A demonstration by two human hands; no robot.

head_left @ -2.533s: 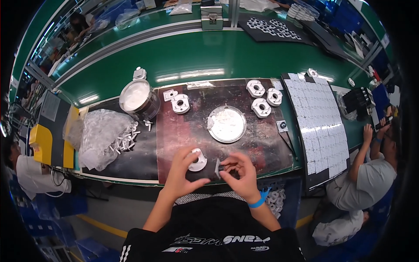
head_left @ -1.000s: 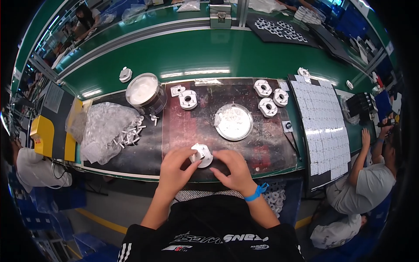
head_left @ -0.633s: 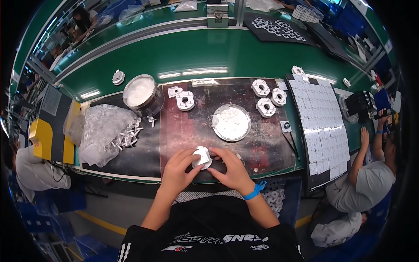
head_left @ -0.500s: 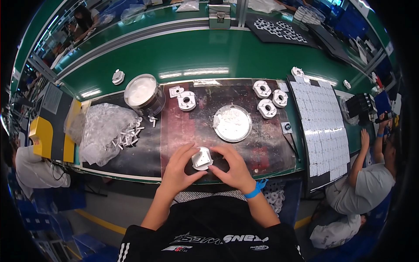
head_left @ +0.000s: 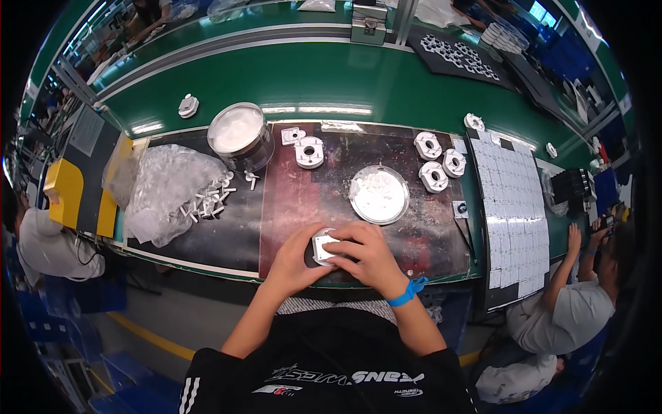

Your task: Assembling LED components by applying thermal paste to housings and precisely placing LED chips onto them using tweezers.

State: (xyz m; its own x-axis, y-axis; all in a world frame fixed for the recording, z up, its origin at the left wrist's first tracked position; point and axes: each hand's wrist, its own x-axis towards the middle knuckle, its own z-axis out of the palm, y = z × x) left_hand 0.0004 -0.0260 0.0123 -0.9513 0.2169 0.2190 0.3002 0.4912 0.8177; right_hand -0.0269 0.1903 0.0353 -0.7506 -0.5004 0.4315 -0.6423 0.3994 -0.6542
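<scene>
A long green worktop (head_left: 310, 83) runs across the view, and a dark, scuffed mat (head_left: 283, 224) covers its near part. To the right of the mat slants a black board bearing a sheet of white squares (head_left: 510, 214). At the mat's left end lies a crumpled clear plastic bag (head_left: 162, 196), and just behind its right side stands a clear round tub (head_left: 258, 148) with white contents. A shallow round dish (head_left: 400, 208) of small white bits sits on the mat, beyond the person's hands.

The left hand (head_left: 295, 261) is curved partly open, thumb and fingers around the left side of a white part (head_left: 321, 247), near the worktop's front edge. The right hand (head_left: 369, 257) is half curled, its fingertips on the part's flat upper face; whether it grips it cannot be told.

Three round white housings (head_left: 433, 177) cluster right of the dish. Another housing with a central hole (head_left: 309, 153) stands right of the tub, touching or just beside a square white piece (head_left: 293, 135). Smallest are the loose white pegs (head_left: 207, 203) heaped at the bag's right side.
</scene>
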